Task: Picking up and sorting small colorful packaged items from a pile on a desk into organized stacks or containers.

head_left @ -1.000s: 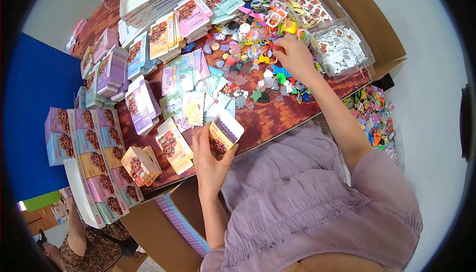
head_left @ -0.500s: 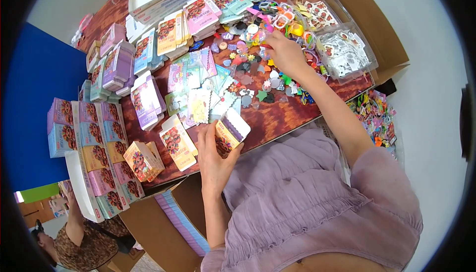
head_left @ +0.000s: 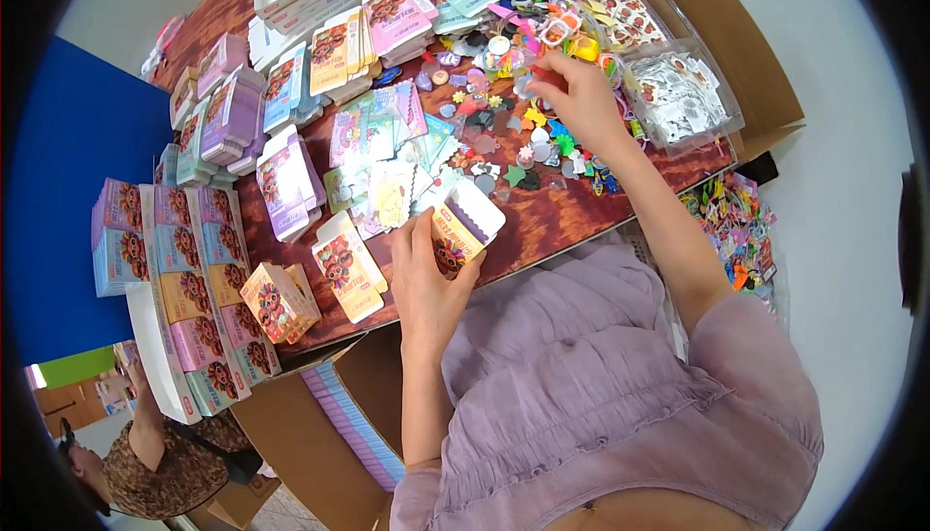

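My left hand (head_left: 426,284) is wrapped round a small yellow-orange carton (head_left: 455,245) with a cartoon picture. The carton is tilted at the table's near edge, its white flap up and its mouth open, with a purple scalloped edge inside. My right hand (head_left: 586,105) is over a spread of small colourful trinkets (head_left: 484,124). Its thumb and fingertips are bent toward each other at a pale, see-through bit; what they grip is too small to name. Between the hands and the stacks lie pastel cards and sachets with zigzag edges (head_left: 387,197).
A flat orange carton (head_left: 349,269) and a standing patterned box (head_left: 281,303) lie left of my left hand. Stacks of flat cartons (head_left: 334,61) line the far side. Clear trays of stickers (head_left: 678,95) stand right. Filled display boxes (head_left: 199,289) are at left; another person (head_left: 170,463) is beyond.
My left hand and the carton have shifted slightly right and up. My right hand has drawn a little right and down over the trinkets, its fingers now more visible.
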Motion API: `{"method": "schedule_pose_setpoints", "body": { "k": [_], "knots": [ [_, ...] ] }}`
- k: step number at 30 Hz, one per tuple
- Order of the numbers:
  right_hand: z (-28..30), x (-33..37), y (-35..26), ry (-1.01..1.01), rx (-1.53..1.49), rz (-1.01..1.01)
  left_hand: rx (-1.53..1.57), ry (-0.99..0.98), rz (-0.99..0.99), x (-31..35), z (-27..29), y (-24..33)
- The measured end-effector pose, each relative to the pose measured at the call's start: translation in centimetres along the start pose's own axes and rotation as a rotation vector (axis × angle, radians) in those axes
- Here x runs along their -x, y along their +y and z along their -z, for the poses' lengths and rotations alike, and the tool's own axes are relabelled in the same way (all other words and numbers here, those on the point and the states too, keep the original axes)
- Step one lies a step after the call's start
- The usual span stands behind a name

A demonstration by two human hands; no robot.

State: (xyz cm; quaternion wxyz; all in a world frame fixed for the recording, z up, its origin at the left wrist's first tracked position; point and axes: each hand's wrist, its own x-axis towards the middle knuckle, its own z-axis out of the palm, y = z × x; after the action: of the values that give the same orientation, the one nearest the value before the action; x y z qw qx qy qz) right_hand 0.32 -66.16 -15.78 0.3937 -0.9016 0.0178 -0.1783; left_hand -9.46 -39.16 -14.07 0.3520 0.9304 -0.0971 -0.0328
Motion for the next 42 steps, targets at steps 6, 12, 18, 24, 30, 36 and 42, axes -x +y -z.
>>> {"method": "schedule_pose_setpoints", "body": {
  "k": [6, 12, 18, 24, 30, 36, 42],
  "knots": [
    [-0.5, 5.2, -6.2, -0.397, -0.213, 0.06, -0.065, 0.028, -0.053, -0.1, -1.2, 0.2],
    [-2.7, 7.2, -9.0, -0.309, -0.05, 0.198, -0.05, 0.113, -0.049, 0.0, -2.3, 0.9],
    [-1.3, 6.5, -8.7, -0.464, -0.153, 0.051, -0.003, 0.167, -0.05, 0.4, -2.4, 0.5],
    [-1.9, 7.4, -9.6, -0.442, -0.325, 0.171, 0.043, 0.196, -0.07, 0.2, -2.7, 0.4],
    [-1.3, 7.8, -8.8, -0.276, -0.187, 0.257, 0.077, 0.209, -0.051, 0.1, -2.9, 0.4],
    [-3.1, 8.4, -9.8, -0.074, 0.008, 0.478, 0.268, 0.199, 0.032, -0.2, -3.9, 0.5],
    [-3.3, 9.7, -9.1, -0.141, -0.15, 0.439, 0.31, 0.238, 0.043, 0.0, -3.4, -0.6]
  ]
}}
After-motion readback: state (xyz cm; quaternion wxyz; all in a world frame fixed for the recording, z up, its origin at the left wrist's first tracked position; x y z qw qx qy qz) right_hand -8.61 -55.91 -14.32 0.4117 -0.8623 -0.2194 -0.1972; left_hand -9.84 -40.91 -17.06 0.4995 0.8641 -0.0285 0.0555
